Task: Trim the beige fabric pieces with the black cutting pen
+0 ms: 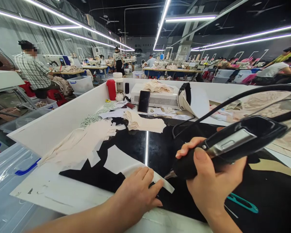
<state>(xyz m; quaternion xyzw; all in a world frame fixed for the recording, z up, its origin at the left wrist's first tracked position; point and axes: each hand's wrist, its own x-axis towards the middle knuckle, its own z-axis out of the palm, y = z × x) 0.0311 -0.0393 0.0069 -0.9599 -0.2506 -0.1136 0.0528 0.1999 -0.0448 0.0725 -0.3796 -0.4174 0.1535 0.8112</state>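
Bright, even light from long ceiling tube strips (160, 26). One strip glares as a thin white line on the glossy black desk (146, 147). Shadows soft. Wide-angle bending at the edges; the handheld tool (228, 145) up close looks enlarged. Background figures slightly soft.

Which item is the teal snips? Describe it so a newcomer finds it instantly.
Start at the black worktop inside the white-walled bench. Go to its near right side, just right of the right hand gripping the black corded tool. The snips lie flat there, the only teal thing on the black surface.
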